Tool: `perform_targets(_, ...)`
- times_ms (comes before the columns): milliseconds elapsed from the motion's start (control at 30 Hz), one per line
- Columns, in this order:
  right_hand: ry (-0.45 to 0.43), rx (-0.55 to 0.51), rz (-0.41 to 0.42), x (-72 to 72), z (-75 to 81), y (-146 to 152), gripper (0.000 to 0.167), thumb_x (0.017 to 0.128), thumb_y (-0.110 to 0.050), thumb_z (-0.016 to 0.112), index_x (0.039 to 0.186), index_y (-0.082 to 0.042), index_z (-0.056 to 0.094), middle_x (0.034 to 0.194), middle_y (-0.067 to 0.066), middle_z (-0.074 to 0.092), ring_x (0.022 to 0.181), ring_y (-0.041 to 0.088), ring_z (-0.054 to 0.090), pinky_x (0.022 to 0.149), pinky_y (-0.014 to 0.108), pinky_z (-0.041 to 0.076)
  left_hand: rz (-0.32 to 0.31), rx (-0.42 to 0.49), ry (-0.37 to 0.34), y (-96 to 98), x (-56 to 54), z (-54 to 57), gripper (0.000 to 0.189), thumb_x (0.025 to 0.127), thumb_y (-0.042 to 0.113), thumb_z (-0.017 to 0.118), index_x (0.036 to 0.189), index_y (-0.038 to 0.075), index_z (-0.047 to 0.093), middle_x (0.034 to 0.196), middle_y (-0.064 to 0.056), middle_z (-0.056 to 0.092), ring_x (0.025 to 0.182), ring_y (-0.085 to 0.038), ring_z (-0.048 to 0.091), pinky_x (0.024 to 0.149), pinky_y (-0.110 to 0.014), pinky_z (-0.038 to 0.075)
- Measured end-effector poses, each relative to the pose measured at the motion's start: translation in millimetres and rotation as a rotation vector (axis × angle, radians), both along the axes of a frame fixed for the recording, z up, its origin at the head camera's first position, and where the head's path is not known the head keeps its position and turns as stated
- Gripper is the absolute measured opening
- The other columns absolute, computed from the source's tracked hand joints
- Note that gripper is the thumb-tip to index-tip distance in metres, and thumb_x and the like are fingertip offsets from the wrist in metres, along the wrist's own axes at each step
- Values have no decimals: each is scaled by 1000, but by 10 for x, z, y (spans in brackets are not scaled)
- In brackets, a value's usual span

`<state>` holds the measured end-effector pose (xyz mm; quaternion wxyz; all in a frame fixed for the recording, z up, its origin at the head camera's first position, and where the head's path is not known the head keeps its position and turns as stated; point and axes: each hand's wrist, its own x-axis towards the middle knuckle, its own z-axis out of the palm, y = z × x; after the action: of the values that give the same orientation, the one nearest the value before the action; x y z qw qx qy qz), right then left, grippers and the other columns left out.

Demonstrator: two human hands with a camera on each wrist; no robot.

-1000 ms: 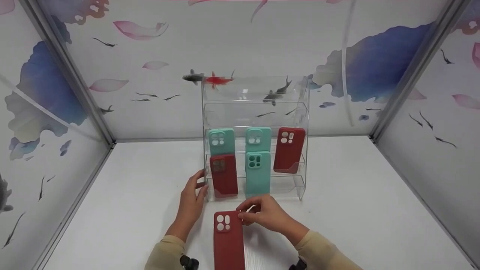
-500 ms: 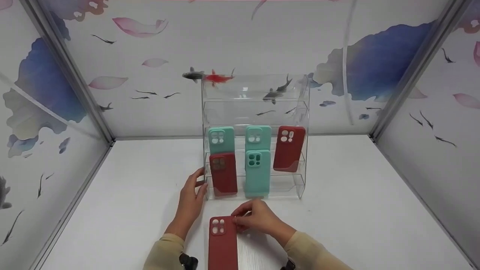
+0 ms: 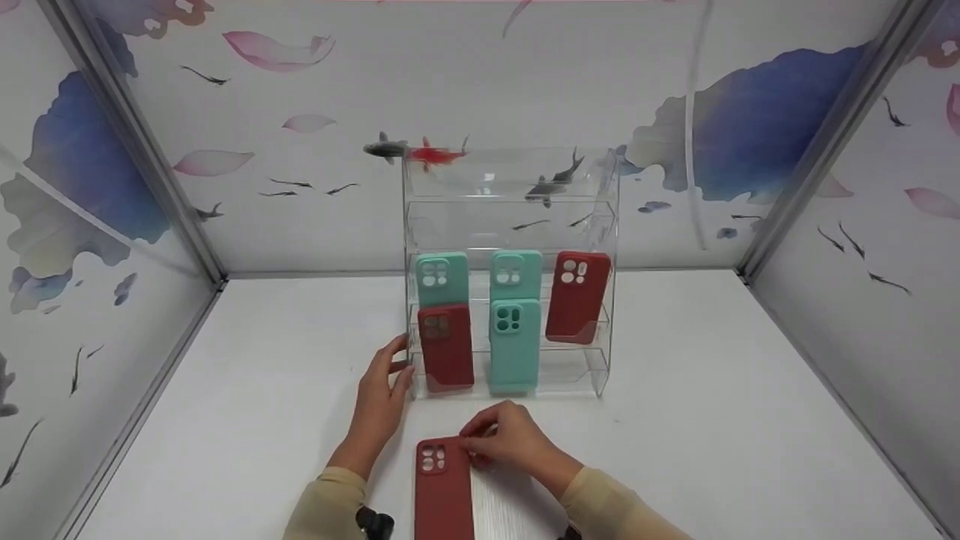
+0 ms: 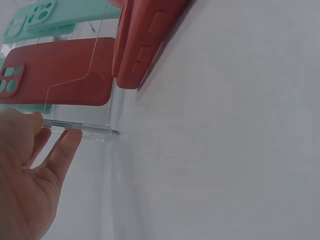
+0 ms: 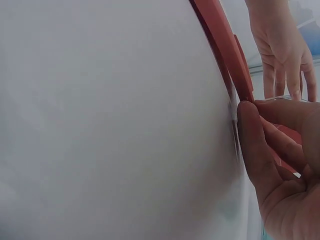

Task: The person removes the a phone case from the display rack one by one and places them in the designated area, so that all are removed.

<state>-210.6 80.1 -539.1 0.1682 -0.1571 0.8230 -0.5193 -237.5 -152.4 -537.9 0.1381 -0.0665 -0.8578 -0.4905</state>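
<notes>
My right hand [image 3: 506,439] pinches a red phone case [image 3: 444,491] by its upper right corner, between thumb and fingers. The case's camera cutouts face up and its lower end runs out of the head view. In the left wrist view its side buttons show. My left hand [image 3: 382,397] touches the left side panel of a clear acrylic display rack [image 3: 566,367] with fingertips and thumb, its fingers fairly straight in the right wrist view. On the rack's lower left stands another red phone case [image 3: 448,352]; a mint phone case [image 3: 514,352] is beside it in the middle.
Higher on the rack are two mint phone cases, one at left [image 3: 442,277] and one mid [image 3: 516,271], plus a tilted red phone case [image 3: 579,300] at right. The white table [image 3: 697,420] is enclosed by printed panels [image 3: 300,225] with metal frame edges.
My right hand has drawn the red phone case a little down and to the left, nearer to me. The left hand has stayed at the rack's side.
</notes>
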Motion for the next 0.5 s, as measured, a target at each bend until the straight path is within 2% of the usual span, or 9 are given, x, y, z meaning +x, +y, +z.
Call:
perform_targets(167,18,26,8,19,-12,0,7,87,-10,82,94,-8,81,85,3,77,66,10,71,59,25,62,6,-7,-3,8,0,6,55,106,12,59,157,18,40,151,-7,53,127,-28,63,110,-47,54)
perform_targets(500,16,26,3,51,-13,-23,7,87,-10,82,94,-9,81,82,2,76,63,10,69,56,26,62,-5,4,-1,-3,14,-2,54,106,14,58,157,18,40,151,-6,53,126,-26,63,109,-46,55)
